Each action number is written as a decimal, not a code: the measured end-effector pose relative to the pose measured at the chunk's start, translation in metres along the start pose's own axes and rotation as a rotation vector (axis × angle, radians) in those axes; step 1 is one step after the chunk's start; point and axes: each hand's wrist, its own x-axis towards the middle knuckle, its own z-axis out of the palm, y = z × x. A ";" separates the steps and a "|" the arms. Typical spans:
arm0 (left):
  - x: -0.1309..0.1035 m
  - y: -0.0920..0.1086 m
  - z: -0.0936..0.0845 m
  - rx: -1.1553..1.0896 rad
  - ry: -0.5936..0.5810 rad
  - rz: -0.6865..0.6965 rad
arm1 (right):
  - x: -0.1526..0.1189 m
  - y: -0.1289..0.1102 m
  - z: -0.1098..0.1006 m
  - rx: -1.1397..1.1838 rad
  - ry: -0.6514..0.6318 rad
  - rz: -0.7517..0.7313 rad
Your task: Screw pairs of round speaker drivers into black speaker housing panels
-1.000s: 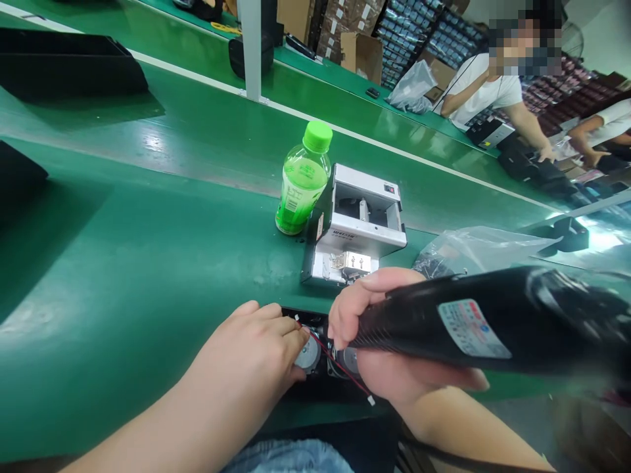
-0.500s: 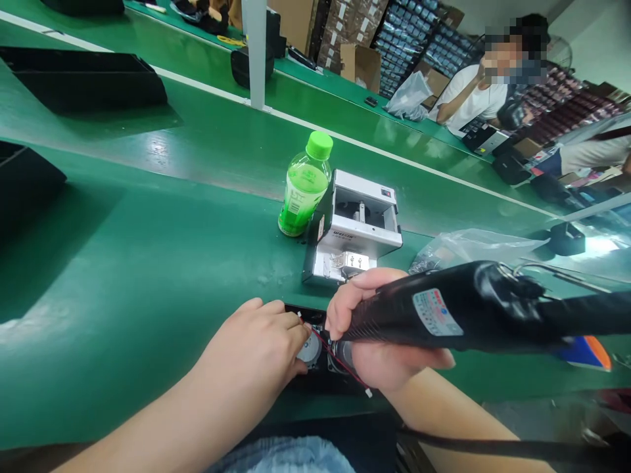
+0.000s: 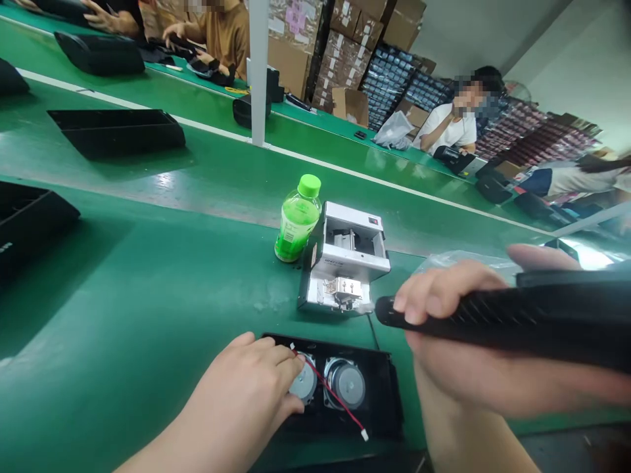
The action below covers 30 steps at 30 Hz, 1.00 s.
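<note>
My left hand (image 3: pixel 246 374) rests on the left speaker driver (image 3: pixel 304 382), its thumb and fingers around the round back. That driver sits in a black panel (image 3: pixel 379 381) lying on the green bench. Beside it, a second speaker driver (image 3: pixel 349 385) is uncovered in the same panel. A thin red wire (image 3: pixel 340 397) with white end plugs runs across both. My right hand (image 3: pixel 468 374) grips a black electric screwdriver (image 3: pixel 547 322), held sideways above the bench. Its tip end points at the front of a silver screw feeder (image 3: pixel 352 266).
A green-capped bottle (image 3: pixel 297 220) stands against the feeder's left side. Black housings (image 3: pixel 34 223) lie at the left. A clear plastic bag (image 3: pixel 463 261) is behind my right hand. A white post (image 3: pixel 258 72) rises beyond; co-workers sit at the far bench.
My right hand has lifted the screwdriver off the panel and moved it up and right, toward the feeder's front. The right driver is now uncovered. My left hand stays on the left driver.
</note>
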 end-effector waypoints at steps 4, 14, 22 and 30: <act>0.002 -0.001 0.000 0.010 0.003 0.004 | 0.012 0.032 0.012 0.055 -0.126 -0.009; -0.001 0.002 0.000 0.021 -0.075 0.005 | 0.019 0.057 0.013 -0.024 -0.092 0.102; -0.005 -0.002 -0.004 -0.098 0.395 0.138 | 0.006 0.021 0.007 0.083 -0.041 0.234; 0.018 0.020 -0.006 -0.313 0.469 0.127 | -0.014 -0.011 -0.004 0.181 0.005 0.243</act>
